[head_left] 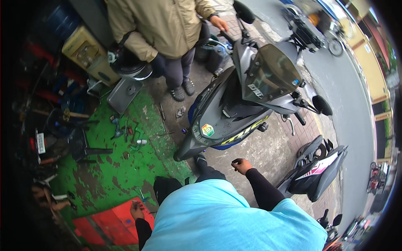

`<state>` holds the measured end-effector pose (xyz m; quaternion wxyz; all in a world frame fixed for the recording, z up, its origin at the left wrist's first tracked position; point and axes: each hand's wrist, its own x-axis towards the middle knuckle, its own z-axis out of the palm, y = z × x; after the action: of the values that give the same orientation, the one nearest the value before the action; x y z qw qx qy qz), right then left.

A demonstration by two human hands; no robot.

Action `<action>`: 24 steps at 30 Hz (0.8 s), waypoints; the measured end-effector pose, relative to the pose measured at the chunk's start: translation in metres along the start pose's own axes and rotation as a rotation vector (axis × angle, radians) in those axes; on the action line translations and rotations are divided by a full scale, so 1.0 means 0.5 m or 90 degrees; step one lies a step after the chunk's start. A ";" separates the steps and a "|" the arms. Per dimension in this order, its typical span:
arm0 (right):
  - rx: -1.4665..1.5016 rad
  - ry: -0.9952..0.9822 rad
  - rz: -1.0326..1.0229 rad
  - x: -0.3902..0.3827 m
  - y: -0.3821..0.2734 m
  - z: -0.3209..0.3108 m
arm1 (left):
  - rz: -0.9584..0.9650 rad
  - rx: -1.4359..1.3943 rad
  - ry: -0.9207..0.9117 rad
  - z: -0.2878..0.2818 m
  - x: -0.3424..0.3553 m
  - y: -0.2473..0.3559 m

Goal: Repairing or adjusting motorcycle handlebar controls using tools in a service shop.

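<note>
My left hand [137, 210] hangs low over a red mat [121, 218], its fingers curled and a small pale thing at their tips, too small to name. To the right, my right hand [241, 166] is held out over the concrete with its fingers closed; whether something small and dark is in them is hard to make out. Just ahead stands a grey motor scooter [230, 106] with a smoked windscreen [274, 69], apart from both hands. Across from me a person in a tan jacket [157, 25] rests a hand [219, 23] at the scooter's handlebar.
On the peeling green floor lie a drill [117, 127], a spray can [142, 142] and several hand tools. A black stool [86, 146] and a grey metal tray [124, 95] stand left. At right are scooter body panels [316, 169] and a road [347, 96] with motorbikes.
</note>
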<state>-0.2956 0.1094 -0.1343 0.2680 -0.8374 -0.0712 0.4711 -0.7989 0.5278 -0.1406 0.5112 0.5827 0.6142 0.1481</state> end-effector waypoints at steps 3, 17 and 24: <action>0.053 -0.032 0.083 0.030 0.042 0.022 | 0.008 -0.025 0.038 -0.007 -0.023 0.010; -0.270 -0.254 0.050 0.201 -0.082 0.021 | -0.485 -0.293 0.268 -0.004 -0.506 -0.269; -0.266 -0.245 -0.180 0.215 -0.249 0.127 | -0.332 -0.505 0.206 0.111 -0.633 -0.364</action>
<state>-0.2727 0.2790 -0.1766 0.1346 -0.7518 -0.3314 0.5539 -0.9212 0.1799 -0.1622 0.6114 0.1402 0.7073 0.3260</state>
